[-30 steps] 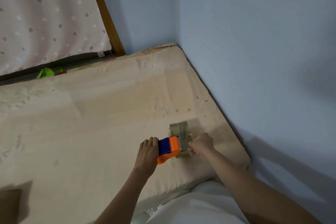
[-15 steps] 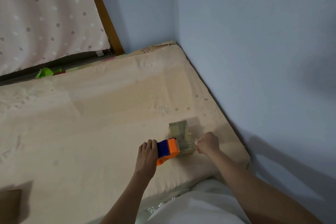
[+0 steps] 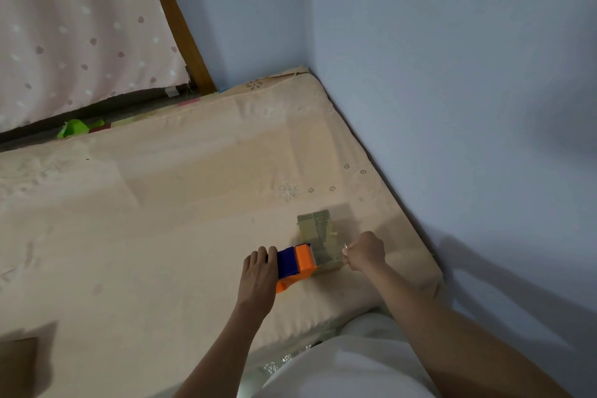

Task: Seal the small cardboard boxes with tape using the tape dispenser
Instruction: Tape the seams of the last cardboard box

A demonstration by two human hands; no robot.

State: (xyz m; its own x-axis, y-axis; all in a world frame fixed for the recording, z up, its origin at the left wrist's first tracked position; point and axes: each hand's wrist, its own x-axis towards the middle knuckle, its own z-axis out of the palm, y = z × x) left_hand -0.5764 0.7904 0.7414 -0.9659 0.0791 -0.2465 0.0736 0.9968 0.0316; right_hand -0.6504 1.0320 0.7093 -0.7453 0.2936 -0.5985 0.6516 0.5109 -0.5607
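Note:
A small cardboard box (image 3: 318, 229) lies on the beige mattress (image 3: 161, 203) near its right edge. An orange and blue tape dispenser (image 3: 295, 263) sits against the box's near end. My left hand (image 3: 260, 271) holds the dispenser from its left side, fingers over the blue part. My right hand (image 3: 365, 250) is to the right of the box, fingers curled, pinching what looks like the end of clear tape stretched across the box's near end. The tape itself is hard to make out.
Blue walls (image 3: 452, 107) meet in a corner behind the mattress and run close along its right edge. A dotted pink curtain (image 3: 80, 35) hangs at the back left beside a wooden post (image 3: 181, 29). A green object (image 3: 76, 128) lies behind the mattress. A brown cardboard piece (image 3: 17, 362) sits at the lower left.
My right hand has moved right, away from the dispenser to the box's right side, drawing the tape across. The left hand and dispenser stay almost in place.

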